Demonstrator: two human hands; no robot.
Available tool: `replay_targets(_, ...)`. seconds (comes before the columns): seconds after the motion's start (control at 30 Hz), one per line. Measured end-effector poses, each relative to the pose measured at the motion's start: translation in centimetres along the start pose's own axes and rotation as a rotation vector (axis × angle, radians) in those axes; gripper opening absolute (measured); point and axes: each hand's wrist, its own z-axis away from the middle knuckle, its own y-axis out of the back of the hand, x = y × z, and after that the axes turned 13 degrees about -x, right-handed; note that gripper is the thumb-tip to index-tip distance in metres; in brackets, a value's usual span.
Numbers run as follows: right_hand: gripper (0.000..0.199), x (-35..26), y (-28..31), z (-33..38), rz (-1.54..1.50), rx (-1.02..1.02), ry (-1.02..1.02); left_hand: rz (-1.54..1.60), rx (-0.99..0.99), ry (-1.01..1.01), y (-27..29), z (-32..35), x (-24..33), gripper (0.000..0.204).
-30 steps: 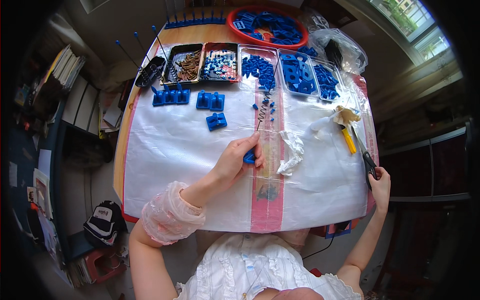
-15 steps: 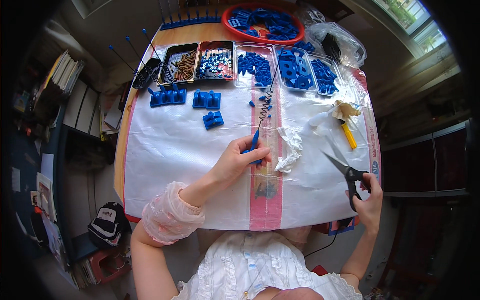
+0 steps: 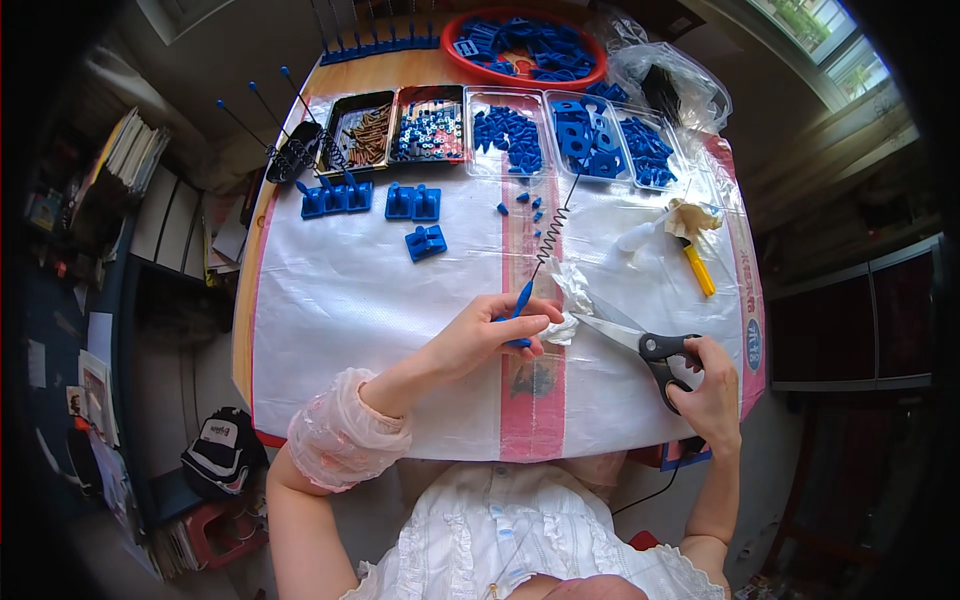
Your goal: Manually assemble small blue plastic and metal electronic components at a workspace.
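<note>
My left hand (image 3: 480,335) is closed around a slender blue plastic piece (image 3: 523,298). From its top a black coiled wire (image 3: 549,240) rises, leaning up to the right. My right hand (image 3: 708,385) has its fingers in the black handles of a pair of scissors (image 3: 655,350). The scissor blades are spread and point left, their tips close to my left fingers. Crumpled white tissue (image 3: 573,285) lies on the table just beyond the tips, partly behind the blades. My left fingers hide the lower part of the blue piece.
Trays of brown screws (image 3: 368,135), small metal nuts (image 3: 428,125) and blue parts (image 3: 508,140) line the back. Blue bases (image 3: 426,243) sit at left. A red basin (image 3: 600,75) stands behind. At right lie a yellow-handled tool (image 3: 698,270) and a translucent white bottle (image 3: 635,238).
My right hand has brought the scissors leftward, close to my left hand. My left hand has shifted slightly right and down, and the coiled wire now leans further right.
</note>
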Motion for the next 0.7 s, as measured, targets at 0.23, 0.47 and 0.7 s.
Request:
replay_targets(0.23,0.045,-0.5,-1.6,-0.1,-0.155,-0.017,-0.003,0.251,-0.027,-0.004,0.0,0.0,0.1,0.033)
replay_targets(0.47,0.046,-1.3,-2.1,-0.5,-0.195,0.016,-0.014,0.234,0.085,-0.043,-0.7,0.0,0.1,0.028)
replay_targets(0.7,0.045,-1.0,-1.3,-0.1,-0.064,0.078,-0.006,-0.114,0.125,-0.098,-0.5,-0.1,-0.7,0.022)
